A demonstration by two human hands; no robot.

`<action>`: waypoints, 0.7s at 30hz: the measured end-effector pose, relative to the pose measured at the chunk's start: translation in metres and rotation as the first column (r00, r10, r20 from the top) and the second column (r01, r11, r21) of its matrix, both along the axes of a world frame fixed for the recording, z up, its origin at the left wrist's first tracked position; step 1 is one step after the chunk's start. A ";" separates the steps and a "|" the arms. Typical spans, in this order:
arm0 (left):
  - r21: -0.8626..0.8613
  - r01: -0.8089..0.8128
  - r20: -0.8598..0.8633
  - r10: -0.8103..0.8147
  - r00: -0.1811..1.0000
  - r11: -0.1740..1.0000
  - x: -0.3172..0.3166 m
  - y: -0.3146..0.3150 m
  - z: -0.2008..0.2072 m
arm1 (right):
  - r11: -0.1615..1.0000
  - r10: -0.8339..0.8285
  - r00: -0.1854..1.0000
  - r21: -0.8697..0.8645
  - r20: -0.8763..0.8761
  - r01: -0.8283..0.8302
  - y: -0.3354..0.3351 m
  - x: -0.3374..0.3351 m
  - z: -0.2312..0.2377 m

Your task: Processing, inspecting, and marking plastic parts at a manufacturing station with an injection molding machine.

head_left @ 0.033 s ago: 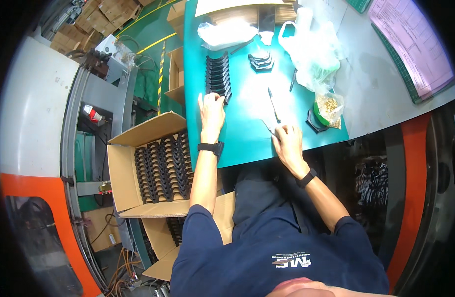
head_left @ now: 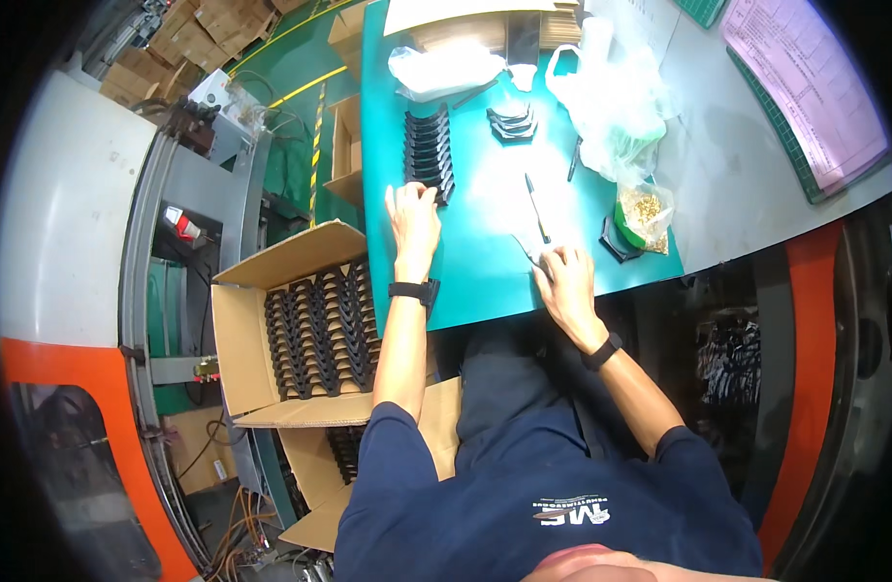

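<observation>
My left hand is at the near end of a row of black curved plastic parts, lined up on the green table mat. Its thumb and fingers close on the nearest part of that row. My right hand rests near the mat's front edge with its fingers curled together. A thin, pale, pointed thing shows at its fingertips, too small to name. Just beyond lies a slim pen-like tool. Farther back is a short stack of similar black parts.
A clear bag of small brass-coloured pieces lies at the right beside a black part. Plastic bags sit behind it. An open carton of stacked black parts stands left of the table. A pink sheet lies far right.
</observation>
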State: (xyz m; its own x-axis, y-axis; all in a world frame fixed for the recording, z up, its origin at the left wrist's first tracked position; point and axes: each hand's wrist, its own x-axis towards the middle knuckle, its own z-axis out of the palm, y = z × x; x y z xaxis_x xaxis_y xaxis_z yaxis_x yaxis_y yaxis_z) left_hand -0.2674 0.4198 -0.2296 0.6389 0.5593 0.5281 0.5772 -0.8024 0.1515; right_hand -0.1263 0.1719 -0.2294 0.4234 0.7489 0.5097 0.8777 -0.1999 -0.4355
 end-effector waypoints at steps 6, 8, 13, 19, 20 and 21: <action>-0.181 -0.190 0.097 0.210 0.973 0.965 -0.019 -0.041 0.013 | 0.990 0.043 0.885 0.141 -0.464 0.026 -0.054 0.002 0.056; -0.278 -0.221 0.084 0.253 0.964 0.935 -0.032 -0.073 0.010 | 0.989 0.003 0.860 0.129 -0.511 0.073 -0.084 -0.001 0.086; -0.235 -0.289 0.001 0.298 0.955 0.928 -0.052 -0.149 -0.024 | 0.899 0.232 0.321 0.329 -0.918 0.291 -0.139 -0.002 0.098; -0.132 -0.309 -0.094 0.298 0.950 0.942 -0.051 -0.164 -0.033 | 0.791 0.582 -0.221 0.483 -0.782 0.376 -0.153 -0.004 0.115; -0.121 -0.306 -0.096 0.296 0.950 0.944 -0.053 -0.160 -0.030 | 0.783 0.606 -0.238 0.519 -0.759 0.342 -0.153 -0.006 0.121; -0.117 -0.296 -0.091 0.287 0.954 0.948 -0.054 -0.162 -0.031 | 0.778 0.616 -0.245 0.532 -0.748 0.333 -0.155 -0.008 0.125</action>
